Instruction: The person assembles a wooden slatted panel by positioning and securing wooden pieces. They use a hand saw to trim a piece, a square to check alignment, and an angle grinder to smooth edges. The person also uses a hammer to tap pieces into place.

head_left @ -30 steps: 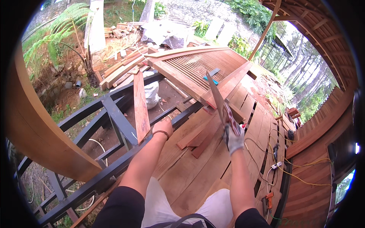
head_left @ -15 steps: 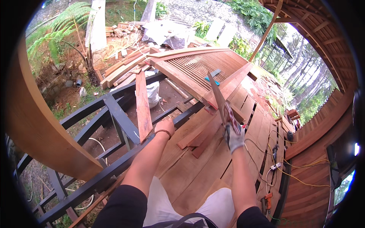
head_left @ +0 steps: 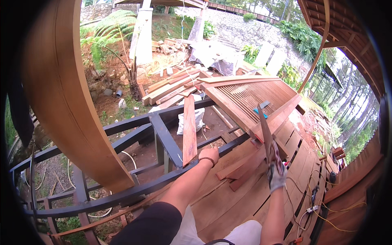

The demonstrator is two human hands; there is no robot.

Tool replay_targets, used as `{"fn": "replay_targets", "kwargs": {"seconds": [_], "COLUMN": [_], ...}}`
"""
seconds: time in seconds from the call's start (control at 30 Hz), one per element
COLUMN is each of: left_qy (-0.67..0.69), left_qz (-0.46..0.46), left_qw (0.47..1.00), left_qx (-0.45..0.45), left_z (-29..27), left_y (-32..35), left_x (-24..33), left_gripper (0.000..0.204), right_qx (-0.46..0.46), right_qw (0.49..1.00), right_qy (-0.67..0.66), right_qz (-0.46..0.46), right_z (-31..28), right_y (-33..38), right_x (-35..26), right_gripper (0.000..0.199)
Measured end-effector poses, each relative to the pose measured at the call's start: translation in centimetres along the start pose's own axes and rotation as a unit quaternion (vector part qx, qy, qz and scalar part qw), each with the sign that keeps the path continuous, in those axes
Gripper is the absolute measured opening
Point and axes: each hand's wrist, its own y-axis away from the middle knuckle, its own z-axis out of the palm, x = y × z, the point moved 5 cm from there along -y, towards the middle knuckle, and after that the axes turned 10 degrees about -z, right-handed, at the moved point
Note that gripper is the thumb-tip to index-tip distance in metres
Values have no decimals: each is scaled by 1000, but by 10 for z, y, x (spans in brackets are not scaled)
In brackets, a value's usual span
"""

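My right hand, in a grey glove, is closed round the handle of a handsaw. The blade points up and away, in front of the wooden panel's near corner. My bare left hand, with a beaded bracelet at the wrist, is curled over the black metal beam; its fingertips are hidden. Just left of it, a narrow reddish plank lies across the metal frame, its near end by my wrist. Several short wood offcuts lie on the deck between my hands.
A slatted wooden panel lies beyond, with a blue-handled square on it. Left stands a thick curved timber post. The metal frame has open gaps over the ground. Cables trail over the deck boards at right.
My view has turned left, so the scene sits farther right and lower. My left hand stays at the beam beside the plank, and my right hand still grips the handsaw.
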Motion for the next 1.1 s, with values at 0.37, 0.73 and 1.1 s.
{"fn": "replay_targets", "kwargs": {"seconds": [0.37,0.73,1.1], "left_qy": [-19,-52,-55], "left_qz": [-11,-23,1], "left_qw": [1000,998,998], "left_qx": [1,15,25], "left_z": [1,-11,-19], "left_y": [1,2,7], "left_x": [-7,-26,-17], "left_gripper": [26,39,40], "right_qx": [98,62,-53], "right_qw": [983,985,994], "right_qy": [19,97,97], "right_qz": [155,125,-2], "right_z": [-44,-28,49], "right_y": [162,156,-18], "right_x": [-39,-38,-30], "right_gripper": [14,31,20]}}
